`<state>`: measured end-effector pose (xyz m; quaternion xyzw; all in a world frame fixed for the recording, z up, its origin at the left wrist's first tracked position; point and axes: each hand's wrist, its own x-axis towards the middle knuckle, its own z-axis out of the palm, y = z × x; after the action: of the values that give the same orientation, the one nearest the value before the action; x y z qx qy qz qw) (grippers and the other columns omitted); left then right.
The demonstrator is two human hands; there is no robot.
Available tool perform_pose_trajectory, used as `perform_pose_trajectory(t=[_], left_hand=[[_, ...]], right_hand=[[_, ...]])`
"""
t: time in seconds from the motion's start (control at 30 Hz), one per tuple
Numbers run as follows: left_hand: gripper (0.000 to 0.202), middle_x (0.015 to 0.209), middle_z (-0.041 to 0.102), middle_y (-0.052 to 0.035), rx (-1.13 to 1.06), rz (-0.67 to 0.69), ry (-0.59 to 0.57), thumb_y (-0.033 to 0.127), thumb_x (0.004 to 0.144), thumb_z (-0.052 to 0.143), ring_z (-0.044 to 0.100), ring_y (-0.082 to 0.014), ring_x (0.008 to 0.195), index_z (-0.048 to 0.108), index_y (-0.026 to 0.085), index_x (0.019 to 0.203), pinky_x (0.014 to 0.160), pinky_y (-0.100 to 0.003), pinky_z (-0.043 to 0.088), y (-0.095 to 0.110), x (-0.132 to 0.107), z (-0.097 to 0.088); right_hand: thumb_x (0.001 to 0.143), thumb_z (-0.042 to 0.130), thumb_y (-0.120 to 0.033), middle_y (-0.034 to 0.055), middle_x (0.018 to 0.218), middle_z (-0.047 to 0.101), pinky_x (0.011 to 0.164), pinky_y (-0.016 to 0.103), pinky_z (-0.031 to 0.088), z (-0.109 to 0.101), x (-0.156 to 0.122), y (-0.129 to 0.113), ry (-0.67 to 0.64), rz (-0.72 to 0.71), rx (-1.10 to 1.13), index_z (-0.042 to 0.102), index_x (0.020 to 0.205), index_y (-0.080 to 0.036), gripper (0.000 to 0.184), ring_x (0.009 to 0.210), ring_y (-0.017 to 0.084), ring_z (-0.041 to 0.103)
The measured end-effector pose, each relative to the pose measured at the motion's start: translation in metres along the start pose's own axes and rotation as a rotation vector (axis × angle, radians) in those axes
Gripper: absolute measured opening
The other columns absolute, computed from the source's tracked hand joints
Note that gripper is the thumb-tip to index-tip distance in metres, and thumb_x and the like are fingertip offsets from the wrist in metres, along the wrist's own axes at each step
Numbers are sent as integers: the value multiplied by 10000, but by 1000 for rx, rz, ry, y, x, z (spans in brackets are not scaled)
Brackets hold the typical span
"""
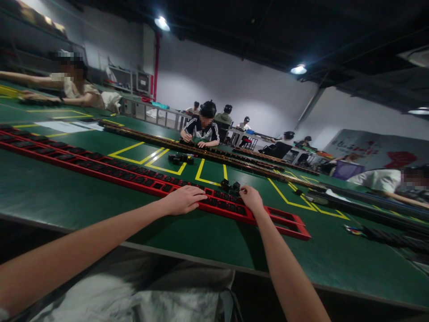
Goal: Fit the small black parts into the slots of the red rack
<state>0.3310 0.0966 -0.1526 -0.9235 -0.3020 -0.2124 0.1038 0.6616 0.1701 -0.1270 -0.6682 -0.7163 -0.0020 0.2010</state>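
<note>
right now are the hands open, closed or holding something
Left hand: open, fingers extended over the long red slotted frame.
Right hand: fingers curled at a small black part; grip cannot be told.

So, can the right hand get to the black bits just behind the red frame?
Yes, most likely: the right hand is right beside the black bits, and nothing seems to stand between. The red frame lies low, so it shouldn't block the way.

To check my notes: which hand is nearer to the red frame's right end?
Right. The right hand is just left of that end; the left hand is farther left, over the red frame.
</note>
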Motion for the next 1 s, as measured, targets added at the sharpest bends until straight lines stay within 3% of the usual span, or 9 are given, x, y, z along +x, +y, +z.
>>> perform_pose_trajectory(t=[0.43,1.0], left_hand=[[423,1357,591,-101,4,1,-5,280,956,486,540,-252,1240,529,215,1371,1050,-426,414,1,1,-1],[409,1365,589,-94,-24,-20,2,287,963,464,543,-247,1238,541,225,1360,1056,-428,414,2,0,-2]], right_hand=[[888,521,-342,94,1055,725,745,288,463,-13,-9,-12,-35,137,-26,712,1058,-220,284,988,247,656],[831,602,-490,122,994,724,716,319,483,-15,-10,-11,-44,180,-50,710,1008,-203,354,931,274,674]])
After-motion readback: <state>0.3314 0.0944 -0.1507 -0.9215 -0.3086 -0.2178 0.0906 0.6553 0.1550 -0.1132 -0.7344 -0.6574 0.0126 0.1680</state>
